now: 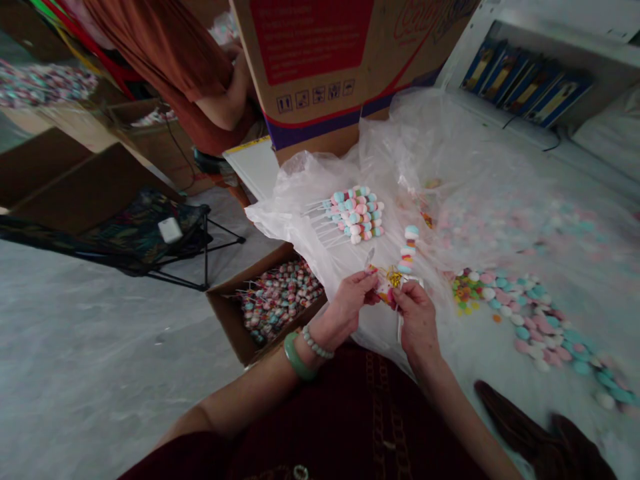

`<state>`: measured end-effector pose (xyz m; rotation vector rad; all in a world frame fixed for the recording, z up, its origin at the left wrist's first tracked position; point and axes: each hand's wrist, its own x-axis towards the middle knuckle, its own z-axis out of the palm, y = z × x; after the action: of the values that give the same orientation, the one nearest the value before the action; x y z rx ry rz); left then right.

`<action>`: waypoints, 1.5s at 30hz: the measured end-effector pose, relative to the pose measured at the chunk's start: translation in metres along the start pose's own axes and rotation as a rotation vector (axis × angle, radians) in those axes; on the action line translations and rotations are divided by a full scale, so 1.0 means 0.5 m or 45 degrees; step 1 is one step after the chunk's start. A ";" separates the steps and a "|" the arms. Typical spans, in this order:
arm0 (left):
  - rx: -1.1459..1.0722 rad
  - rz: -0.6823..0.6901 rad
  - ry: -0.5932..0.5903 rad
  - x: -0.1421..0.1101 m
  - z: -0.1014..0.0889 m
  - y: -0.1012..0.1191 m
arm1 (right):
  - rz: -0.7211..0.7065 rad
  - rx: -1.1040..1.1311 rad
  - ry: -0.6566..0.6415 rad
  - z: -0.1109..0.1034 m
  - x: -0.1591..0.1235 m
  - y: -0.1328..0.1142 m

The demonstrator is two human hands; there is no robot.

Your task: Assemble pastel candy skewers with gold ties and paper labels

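Observation:
Close in front of me, my left hand pinches a small colourful printed wrapper. The fingers of my right hand are closed beside it, around the white stick of a marshmallow skewer; the grip itself is partly hidden. Pink, white, blue and yellow pieces are stacked on that skewer, above my right hand. Gold twist ties show between the hands. Further up, a pile of finished-looking marshmallow skewers lies on plastic sheeting, sticks pointing left.
Loose marshmallows and small fruit-coloured candies spread to the right. A cardboard box of wrapped skewers stands below left. Behind rises a large carton. A folding chair and a person in a rust-coloured top are at upper left.

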<state>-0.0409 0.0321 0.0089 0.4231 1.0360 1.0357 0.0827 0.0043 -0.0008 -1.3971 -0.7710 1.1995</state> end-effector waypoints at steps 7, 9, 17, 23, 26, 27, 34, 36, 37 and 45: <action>-0.575 -0.354 0.015 0.036 -0.048 0.051 | 0.016 -0.211 -0.062 -0.070 -0.057 -0.013; -0.632 -0.366 0.005 0.038 -0.056 0.055 | -0.001 -0.243 -0.093 -0.082 -0.072 -0.010; -0.744 -0.395 -0.035 0.041 -0.072 0.051 | -0.084 -0.469 -0.088 -0.087 -0.093 -0.017; -0.724 -0.394 -0.125 0.041 -0.079 0.051 | -0.117 -0.708 -0.024 -0.086 -0.093 -0.014; -0.655 -0.349 -0.154 0.040 -0.078 0.060 | -0.200 -0.864 -0.001 -0.098 -0.093 -0.005; -0.629 -0.324 -0.150 0.040 -0.078 0.064 | -0.266 -0.919 0.016 -0.103 -0.093 0.000; -0.463 -0.158 -0.076 0.034 -0.075 0.083 | -1.011 -1.321 0.109 -0.132 -0.081 0.021; -0.422 -0.151 -0.093 0.033 -0.076 0.084 | -1.175 -1.415 0.108 -0.136 -0.077 0.019; -0.412 -0.147 -0.091 0.032 -0.076 0.084 | -1.248 -1.455 0.099 -0.137 -0.076 0.017; -0.573 -0.340 -0.034 0.034 -0.074 0.085 | -1.439 -1.515 -0.017 -0.134 -0.082 0.011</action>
<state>-0.0917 0.0615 0.0131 -0.0670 0.7797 0.9824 0.1336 -0.0554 -0.0027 -1.3788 -2.0828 -0.2569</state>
